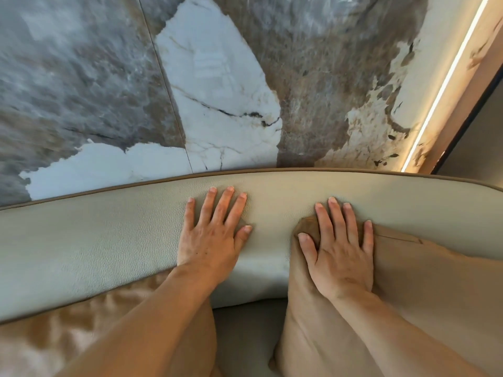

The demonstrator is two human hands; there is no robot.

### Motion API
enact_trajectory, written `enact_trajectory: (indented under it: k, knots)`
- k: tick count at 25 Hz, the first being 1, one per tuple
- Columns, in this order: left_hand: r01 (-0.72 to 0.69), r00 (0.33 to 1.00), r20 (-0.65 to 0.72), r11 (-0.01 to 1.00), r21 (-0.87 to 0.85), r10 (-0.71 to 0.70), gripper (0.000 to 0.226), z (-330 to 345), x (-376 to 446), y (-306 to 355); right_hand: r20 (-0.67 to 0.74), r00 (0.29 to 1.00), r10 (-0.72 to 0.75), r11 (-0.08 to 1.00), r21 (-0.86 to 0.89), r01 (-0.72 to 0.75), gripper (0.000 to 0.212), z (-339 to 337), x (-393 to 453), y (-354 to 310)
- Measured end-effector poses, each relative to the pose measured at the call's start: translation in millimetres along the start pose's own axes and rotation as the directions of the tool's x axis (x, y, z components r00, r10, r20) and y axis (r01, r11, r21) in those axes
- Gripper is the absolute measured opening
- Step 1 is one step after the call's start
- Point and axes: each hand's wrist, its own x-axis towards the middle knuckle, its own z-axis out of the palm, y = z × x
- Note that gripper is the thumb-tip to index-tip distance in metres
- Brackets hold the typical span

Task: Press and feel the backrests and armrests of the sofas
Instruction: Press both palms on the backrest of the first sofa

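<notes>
The sofa's backrest [109,240] is a wide, pale grey-beige leather band with brown piping along its top edge, curving across the view. My left hand [212,235] lies flat on it near the middle, fingers spread and pointing at the wall. My right hand [340,248] rests flat, fingers apart, on the top corner of a tan cushion [422,295] that leans against the backrest; its fingertips reach past the cushion onto the leather. Neither hand grips anything.
A marble wall [217,91] in grey, brown and white rises right behind the backrest. A lit strip [441,85] runs down the wall at the right. A shiny tan fabric [68,336] lies at lower left, and the grey seat [245,336] shows between my forearms.
</notes>
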Motion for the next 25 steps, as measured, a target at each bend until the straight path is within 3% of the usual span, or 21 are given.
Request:
enact_trajectory:
  k: [4, 8, 18, 25]
  knots:
    - [-0.004, 1.0, 0.01, 0.998, -0.057, 0.005, 0.06, -23.8, -33.7, 5.8, 0.147, 0.989, 0.023, 1.0, -0.013, -0.022, 0.073, -23.8, -11.2, -2.4]
    - [0.004, 1.0, 0.009, 0.999, -0.051, -0.003, 0.059, -67.8, -86.0, -6.9, 0.17, 0.985, 0.015, 1.0, -0.008, -0.014, 0.077, -73.1, -45.3, -7.0]
    - [0.067, 0.995, -0.072, 0.992, -0.105, -0.075, 0.061, -207.2, -193.8, -48.3, 0.03, 1.0, -0.007, 0.997, -0.076, 0.01, 0.072, -229.5, -111.6, -66.0]
    - [0.115, 0.977, -0.17, 0.99, -0.08, -0.127, 0.066, -288.1, -270.4, -123.3, -0.085, 0.995, -0.058, 0.997, -0.061, 0.053, 0.073, -334.2, -164.7, -136.3]
